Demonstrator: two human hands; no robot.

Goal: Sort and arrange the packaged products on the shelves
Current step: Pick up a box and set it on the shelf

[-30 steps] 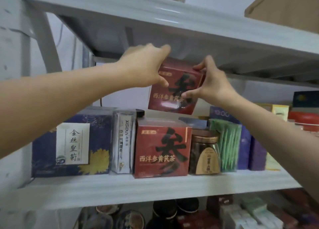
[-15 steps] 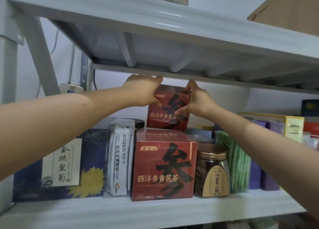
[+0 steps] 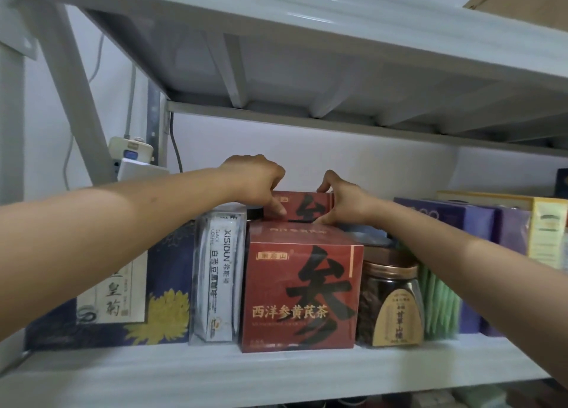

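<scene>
A red tea box (image 3: 302, 206) with black calligraphy sits low at the back of the white shelf (image 3: 276, 374), behind an identical red tea box (image 3: 299, 294) standing at the front. My left hand (image 3: 256, 181) grips the rear box's left top corner, thumb on its front face. My right hand (image 3: 342, 203) holds its right edge with curled fingers. Only the top strip of the rear box shows above the front one.
Left of the front red box stand a clear pack of white sachets (image 3: 216, 280) and a dark blue box (image 3: 159, 312). Right of it are a brown-lidded jar (image 3: 388, 303), green sachets (image 3: 439, 306), purple boxes (image 3: 473, 223) and a yellow box (image 3: 547, 232). The upper shelf (image 3: 307, 17) hangs close overhead.
Both hands have carried the rear red box from up in the air back and down, until it sits behind the front red box. The camera moved closer.
</scene>
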